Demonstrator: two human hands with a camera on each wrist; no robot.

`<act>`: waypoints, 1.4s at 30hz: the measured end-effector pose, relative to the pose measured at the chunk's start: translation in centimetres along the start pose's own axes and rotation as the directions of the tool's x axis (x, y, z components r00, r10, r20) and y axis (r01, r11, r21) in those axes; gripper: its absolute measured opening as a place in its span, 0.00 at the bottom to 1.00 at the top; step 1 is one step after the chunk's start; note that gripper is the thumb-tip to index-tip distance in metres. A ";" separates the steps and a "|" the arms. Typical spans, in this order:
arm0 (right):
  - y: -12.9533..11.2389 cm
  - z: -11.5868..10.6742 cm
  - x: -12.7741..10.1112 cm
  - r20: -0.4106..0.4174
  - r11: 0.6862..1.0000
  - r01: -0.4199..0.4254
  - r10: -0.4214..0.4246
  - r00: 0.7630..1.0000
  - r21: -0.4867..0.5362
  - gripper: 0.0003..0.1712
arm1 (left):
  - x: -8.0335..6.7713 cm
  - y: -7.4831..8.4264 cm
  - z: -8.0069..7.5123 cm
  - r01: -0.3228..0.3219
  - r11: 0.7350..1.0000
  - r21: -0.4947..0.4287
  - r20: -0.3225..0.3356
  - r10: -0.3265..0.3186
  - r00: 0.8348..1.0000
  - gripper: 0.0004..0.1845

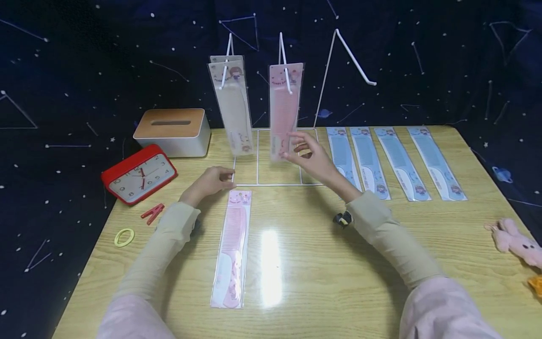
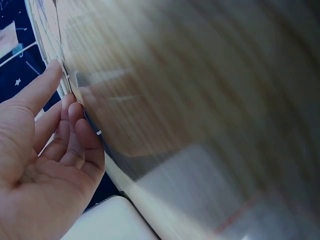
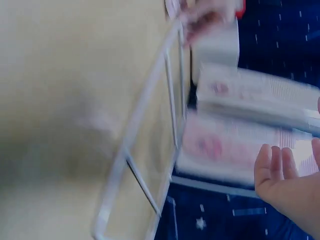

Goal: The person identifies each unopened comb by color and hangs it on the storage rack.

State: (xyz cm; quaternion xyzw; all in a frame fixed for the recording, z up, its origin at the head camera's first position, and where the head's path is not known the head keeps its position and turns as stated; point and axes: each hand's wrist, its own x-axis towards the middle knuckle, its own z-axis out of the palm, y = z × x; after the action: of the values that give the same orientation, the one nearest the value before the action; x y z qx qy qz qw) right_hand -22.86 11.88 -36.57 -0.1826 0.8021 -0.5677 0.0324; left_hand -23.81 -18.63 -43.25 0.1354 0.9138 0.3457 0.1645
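Observation:
A white wire display rack (image 1: 279, 184) stands at the back of the table. At the front left corner of its base, my left hand (image 1: 211, 182) pinches the wire between thumb and fingers. A packaged pink comb (image 1: 284, 108) hangs from the middle hook. Beside its lower right edge is my right hand (image 1: 313, 160), fingers loosely bent and not gripping it; whether they touch the package cannot be told. Two packaged whitish combs (image 1: 230, 110) hang on the left hook, one behind the other. Another packaged pink comb (image 1: 232, 249) lies flat in front of the rack.
Several packaged blue combs (image 1: 400, 160) lie in a row to the right. On the left are a tissue box (image 1: 173, 141), a red alarm clock (image 1: 141, 176), a red clip (image 1: 152, 213) and a yellow ring (image 1: 124, 238). A pink plush toy (image 1: 518, 242) lies at the right edge.

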 end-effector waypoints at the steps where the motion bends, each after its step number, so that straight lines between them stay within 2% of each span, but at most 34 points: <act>1: 0.1 0.6 -0.6 0.018 1.000 -0.001 0.001 1.000 0.001 0.31 | 0.0 0.0 0.0 -0.002 1.000 0.002 -0.001 0.002 1.000 0.29; 4: 0.3 2.7 -2.2 0.102 1.000 -0.014 0.016 0.995 -0.026 0.31 | 0.2 -0.2 0.1 -0.013 1.000 0.017 -0.010 0.013 1.000 0.28; 7: 0.3 4.9 -3.4 0.214 0.996 -0.027 0.044 0.976 -0.079 0.28 | 0.3 -0.4 0.1 -0.019 1.000 0.014 -0.014 0.019 1.000 0.28; 9: 0.1 6.2 -4.1 0.318 0.991 -0.022 0.064 0.946 -0.134 0.25 | 0.3 -0.4 0.1 -0.027 1.000 0.002 -0.017 0.027 0.999 0.28; 13: -0.2 8.6 -5.3 0.511 0.967 0.032 0.105 0.853 -0.251 0.22 | 0.1 -0.5 0.0 -0.058 0.998 -0.011 -0.026 0.058 0.998 0.29; 15: -0.2 9.7 -5.8 0.570 0.949 0.074 0.121 0.813 -0.307 0.23 | 0.1 -0.6 0.0 -0.054 0.998 -0.016 -0.022 0.053 0.998 0.29; 17: -0.2 10.8 -6.2 0.598 0.930 0.106 0.137 0.790 -0.353 0.24 | 0.1 -0.6 0.0 -0.052 0.999 -0.009 -0.022 0.052 0.998 0.29; 18: -0.2 11.3 -6.4 0.605 0.917 0.120 0.149 0.782 -0.380 0.25 | 0.2 -0.6 0.1 -0.031 0.999 -0.004 -0.012 0.031 0.999 0.29; 24: -0.2 13.0 -7.0 0.596 0.851 0.155 0.211 0.775 -0.502 0.30 | 0.3 -0.6 0.2 -0.008 1.000 0.029 -0.013 0.008 1.000 0.28; 30: -0.1 12.3 -7.1 0.562 0.843 0.114 0.244 0.790 -0.526 0.29 | 0.2 -0.4 0.2 -0.012 1.000 0.020 -0.002 0.012 1.000 0.29; 36: -0.1 10.5 -7.3 0.496 0.820 0.068 0.276 0.823 -0.569 0.30 | 0.2 -0.3 0.2 -0.018 1.000 0.001 -0.008 0.018 1.000 0.28; 42: 0.0 9.3 -7.4 0.466 0.798 0.069 0.277 0.840 -0.598 0.28 | 0.2 -0.3 0.1 -0.022 1.000 -0.012 -0.011 0.022 1.000 0.28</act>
State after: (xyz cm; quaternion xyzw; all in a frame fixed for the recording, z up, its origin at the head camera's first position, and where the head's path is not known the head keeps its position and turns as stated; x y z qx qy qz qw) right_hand -13.53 5.94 -41.05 -0.2870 0.9062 -0.2119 0.2269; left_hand -24.03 -18.73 -43.58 0.1426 0.9111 0.3536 0.1566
